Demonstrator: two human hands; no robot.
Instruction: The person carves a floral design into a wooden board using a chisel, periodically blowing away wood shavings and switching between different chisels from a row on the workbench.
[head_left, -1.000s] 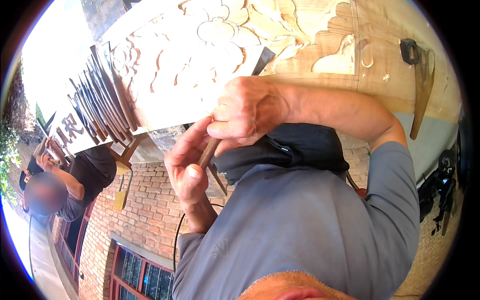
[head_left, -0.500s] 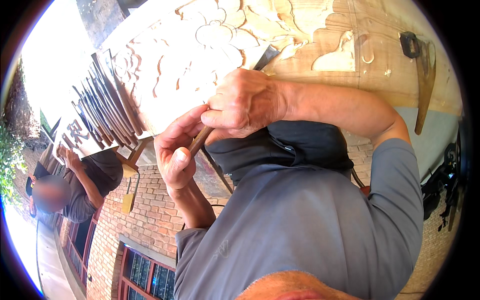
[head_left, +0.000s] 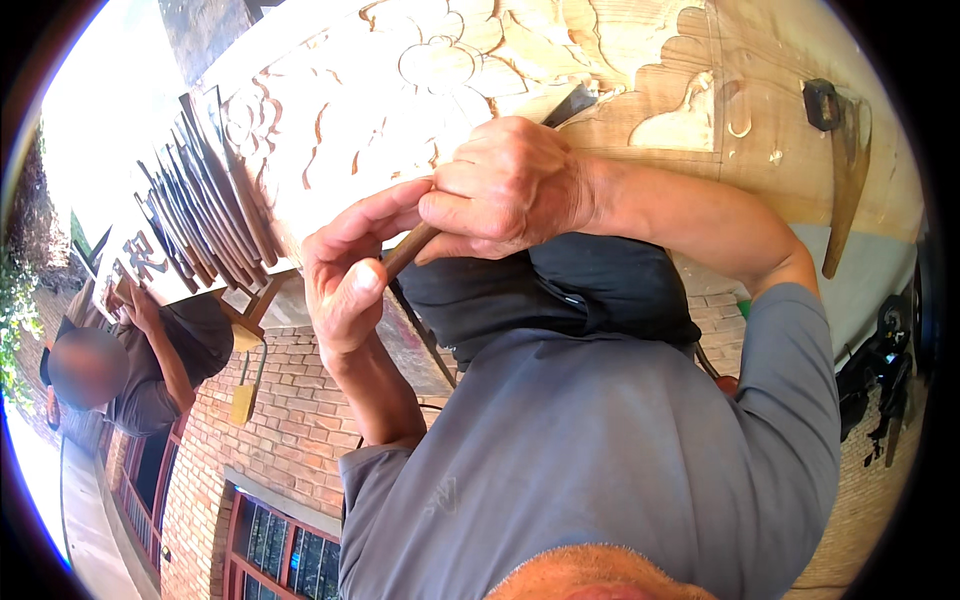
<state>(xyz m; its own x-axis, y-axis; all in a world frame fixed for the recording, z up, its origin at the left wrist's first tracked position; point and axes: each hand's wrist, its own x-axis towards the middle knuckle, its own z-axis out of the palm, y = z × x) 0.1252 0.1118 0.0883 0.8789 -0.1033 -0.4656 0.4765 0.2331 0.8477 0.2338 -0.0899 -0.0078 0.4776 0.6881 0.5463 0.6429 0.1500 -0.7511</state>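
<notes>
Across the near edge of the board, the chisel slanted from near left to far right, its blade at the wood beside pale shavings. The right hand, nearer the blade, was closed around the tool; the left hand was cupped at the handle's end, gripping or merely bracing, I cannot tell. The handle was smooth brown wood, the blade flared grey metal, the board grained and carved with petals.
</notes>
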